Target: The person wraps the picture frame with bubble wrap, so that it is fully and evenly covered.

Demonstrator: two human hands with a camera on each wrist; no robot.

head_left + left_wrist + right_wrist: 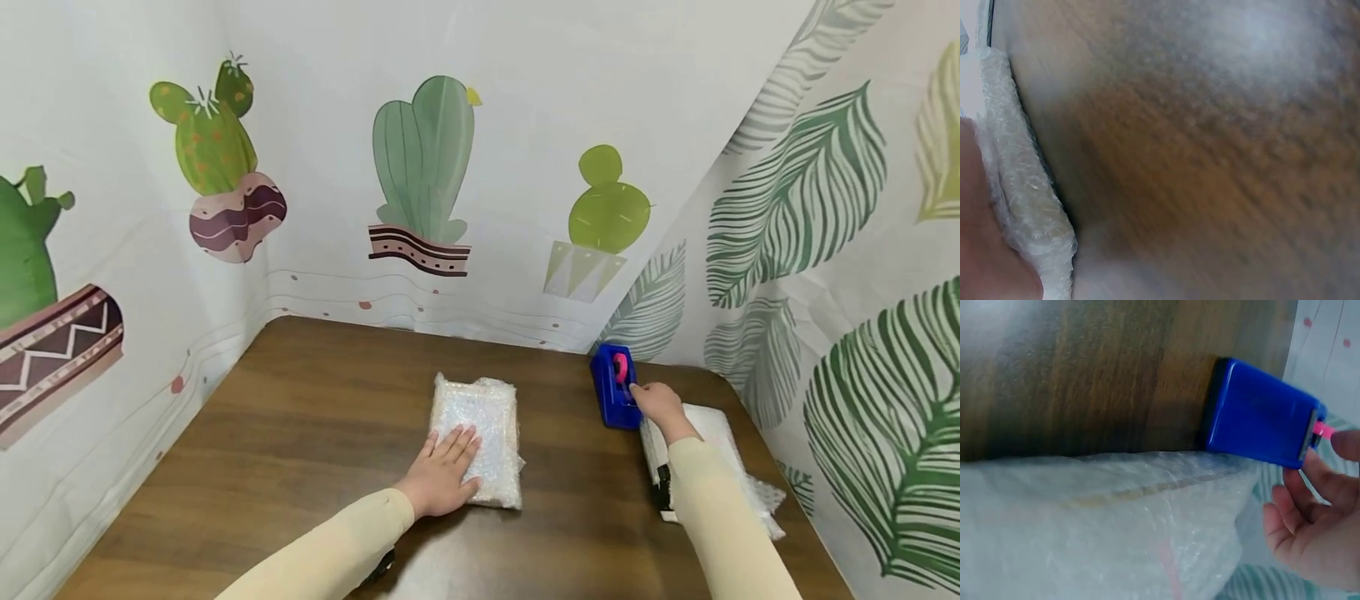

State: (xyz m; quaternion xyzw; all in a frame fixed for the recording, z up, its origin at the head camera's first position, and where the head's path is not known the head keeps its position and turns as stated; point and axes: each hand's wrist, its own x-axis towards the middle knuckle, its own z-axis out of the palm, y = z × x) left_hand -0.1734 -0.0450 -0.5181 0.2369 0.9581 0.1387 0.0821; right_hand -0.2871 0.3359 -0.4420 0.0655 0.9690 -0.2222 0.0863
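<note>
A flat, bubble-wrapped package (491, 408) lies on the table, and my left hand (442, 475) rests on it with fingers spread. In the left wrist view, part of that hand (991, 237) lies against the package's wrapped edge (1022, 162). A blue tape dispenser (617, 404) with a pink core stands at the back right. My right hand (663, 408) is at its cutting end, thumb and forefinger pinching the end of the clear tape. In the right wrist view, the fingers (1329, 481) are curled beside the dispenser (1266, 415); the tape itself is hard to make out.
Another bubble-wrapped package (708, 425) lies under my right forearm, close beside the dispenser. The brown wooden table (315, 425) meets walls of printed fabric (510, 167) at the back and both sides.
</note>
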